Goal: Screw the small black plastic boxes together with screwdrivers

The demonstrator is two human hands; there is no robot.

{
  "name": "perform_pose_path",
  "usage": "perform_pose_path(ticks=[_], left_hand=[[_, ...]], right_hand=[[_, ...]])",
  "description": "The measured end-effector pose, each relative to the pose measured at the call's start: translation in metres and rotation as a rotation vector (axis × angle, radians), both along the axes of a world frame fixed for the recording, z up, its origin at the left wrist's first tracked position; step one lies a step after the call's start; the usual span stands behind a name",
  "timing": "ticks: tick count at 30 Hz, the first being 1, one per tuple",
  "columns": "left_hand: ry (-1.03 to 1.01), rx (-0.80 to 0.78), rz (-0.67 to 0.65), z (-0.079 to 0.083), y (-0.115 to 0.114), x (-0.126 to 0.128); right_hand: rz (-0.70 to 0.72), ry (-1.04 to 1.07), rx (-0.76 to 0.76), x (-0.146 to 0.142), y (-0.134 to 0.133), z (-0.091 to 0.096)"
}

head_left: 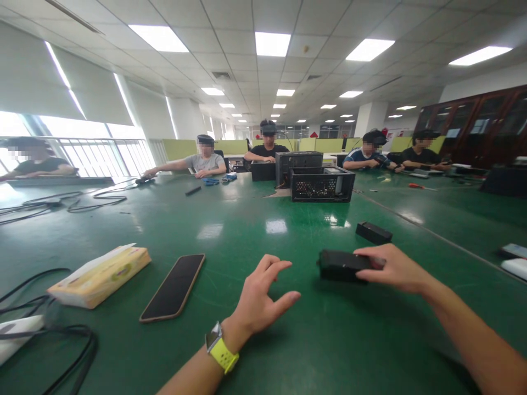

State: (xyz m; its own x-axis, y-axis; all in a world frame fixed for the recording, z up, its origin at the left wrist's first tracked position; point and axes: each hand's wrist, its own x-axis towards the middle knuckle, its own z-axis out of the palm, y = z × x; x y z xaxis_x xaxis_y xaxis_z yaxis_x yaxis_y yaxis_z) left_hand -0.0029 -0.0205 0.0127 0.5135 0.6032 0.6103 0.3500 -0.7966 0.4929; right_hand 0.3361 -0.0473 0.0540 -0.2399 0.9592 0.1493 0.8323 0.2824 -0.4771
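My right hand (393, 267) grips the right end of a flat black box-shaped device (341, 265) that lies on the green table (247, 230). My left hand (260, 296) hovers just left of it with fingers spread and nothing in them; a watch with a yellow strap (221, 351) is on that wrist. A second small black block (374, 232) lies a little farther away, apart from both hands.
A black phone (173, 286) lies face down at my left, beside a yellow tissue pack (99, 276) and black cables (61, 334). Open black computer cases (321, 184) stand mid-table. Several people sit along the far side. A red-handled screwdriver (420, 186) lies far right.
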Motion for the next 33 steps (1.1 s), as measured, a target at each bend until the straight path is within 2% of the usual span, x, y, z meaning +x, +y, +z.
perform_pose_path(ticks=[2, 5, 6, 8, 11, 17, 20, 23, 26, 30, 33], left_hand=[[0.002, -0.006, 0.005, -0.001, 0.000, 0.000], [0.040, 0.001, -0.016, -0.004, -0.001, 0.004], [0.050, 0.006, -0.023, -0.004, -0.001, 0.005], [0.060, 0.016, -0.033, -0.004, -0.001, 0.006], [0.072, 0.014, -0.033, -0.004, -0.001, 0.005], [0.080, -0.001, 0.010, -0.003, -0.001, 0.005], [0.098, -0.004, 0.004, -0.004, -0.002, 0.005], [0.133, -0.020, 0.012, -0.005, -0.001, 0.006], [0.159, -0.030, 0.030, -0.006, 0.000, 0.006], [0.174, -0.028, 0.034, -0.007, -0.001, 0.007], [0.180, -0.030, 0.034, -0.007, -0.003, 0.006]], right_hand=[[-0.383, 0.065, 0.089, 0.048, 0.005, -0.003], [-0.886, 0.041, 0.149, 0.114, 0.013, -0.014], [-0.998, 0.006, 0.128, 0.131, 0.015, -0.018], [-1.106, -0.033, 0.051, 0.157, 0.019, -0.029], [-1.150, -0.017, -0.004, 0.175, 0.023, -0.043], [-1.221, 0.025, -0.082, 0.185, 0.030, -0.062], [-1.164, 0.016, -0.139, 0.189, 0.029, -0.065], [-1.167, -0.016, -0.147, 0.183, 0.028, -0.055], [-1.153, -0.098, -0.093, 0.162, 0.034, -0.035], [-0.931, -0.237, -0.153, 0.126, 0.067, -0.011], [-0.865, -0.267, -0.189, 0.110, 0.098, -0.008]])
